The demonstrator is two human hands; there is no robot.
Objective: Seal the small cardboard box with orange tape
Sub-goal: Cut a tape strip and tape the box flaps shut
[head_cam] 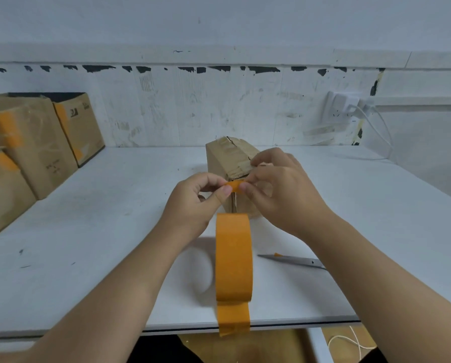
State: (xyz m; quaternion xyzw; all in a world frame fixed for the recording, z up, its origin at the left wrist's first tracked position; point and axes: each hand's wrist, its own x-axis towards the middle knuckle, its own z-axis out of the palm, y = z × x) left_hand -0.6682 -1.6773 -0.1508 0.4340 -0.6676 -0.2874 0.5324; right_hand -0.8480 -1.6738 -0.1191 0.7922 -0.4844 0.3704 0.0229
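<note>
The small cardboard box (225, 157) stands in the middle of the white table (88, 231), its top flaps closed with a crack along the seam and old clear tape residue. In front of its near edge, my left hand (193, 203) and my right hand (279, 189) both pinch a short strip of orange tape (235, 185) between thumbs and fingers. The orange tape roll (233, 258) stands on edge below my hands, near the table's front. Its loose end (234, 320) hangs over the table edge.
Grey scissors (295, 261) lie on the table right of the roll, partly under my right forearm. Larger cardboard boxes (30, 153) with orange tape patches are stacked at the left. A wall socket with a white charger and cable (350, 106) sits at the back right.
</note>
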